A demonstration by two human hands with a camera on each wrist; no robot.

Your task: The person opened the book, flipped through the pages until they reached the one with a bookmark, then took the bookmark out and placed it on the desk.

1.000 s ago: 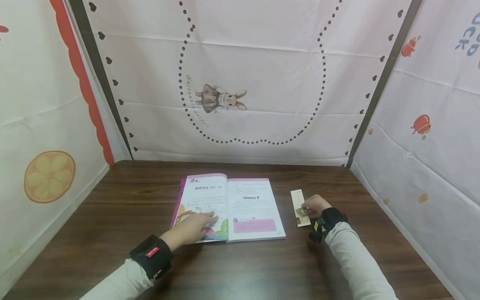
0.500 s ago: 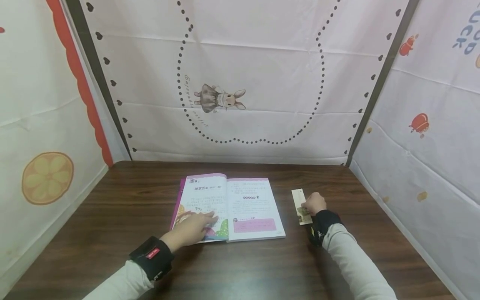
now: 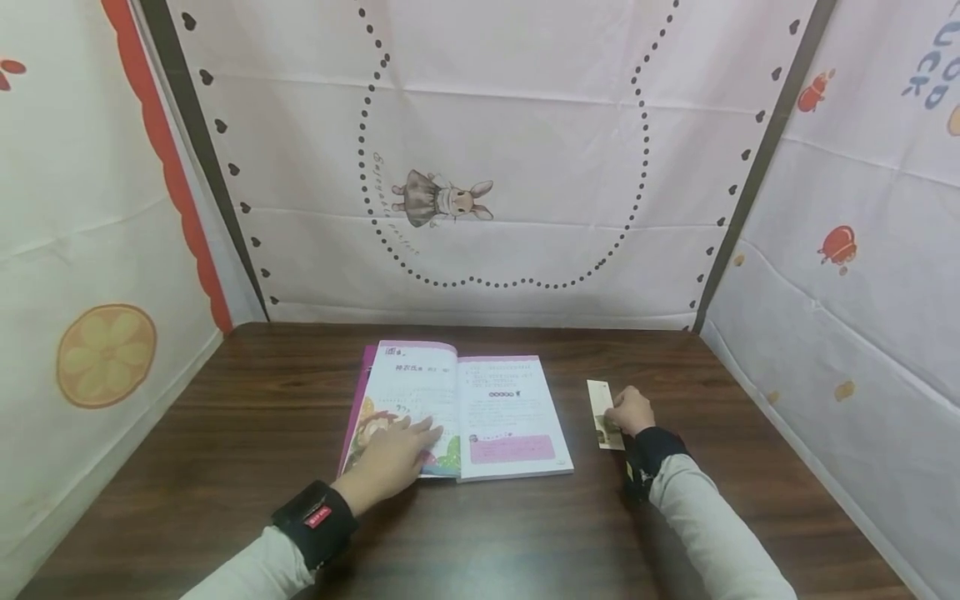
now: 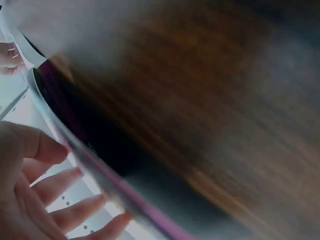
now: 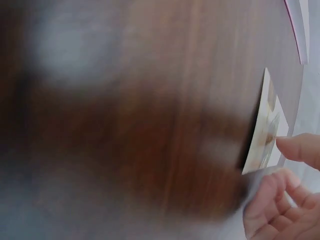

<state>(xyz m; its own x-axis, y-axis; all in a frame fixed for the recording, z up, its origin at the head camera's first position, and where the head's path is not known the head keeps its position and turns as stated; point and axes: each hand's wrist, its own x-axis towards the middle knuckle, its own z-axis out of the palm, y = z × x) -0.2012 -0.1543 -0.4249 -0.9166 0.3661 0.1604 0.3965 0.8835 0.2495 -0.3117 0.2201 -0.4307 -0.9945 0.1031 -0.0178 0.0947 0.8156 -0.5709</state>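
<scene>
An open book lies on the table, its left page printed with text and a colourful drawing. My left hand rests on the lower part of that page, fingers spread and fairly straight. In the left wrist view the fingertips touch the page near the book's edge. To the right of the book, my right hand pinches a narrow cream bookmark with a picture on it. The right wrist view has the thumb over the bookmark and the other fingers curled at its near edge.
A brown wooden table carries the book and bookmark. White printed cloth walls enclose it at the back and both sides. A gap of bare wood separates the book from the bookmark.
My left hand has shifted slightly right on the page, and the left page's top edge sits a little higher. The bookmark has moved slightly to the right with my right hand.
</scene>
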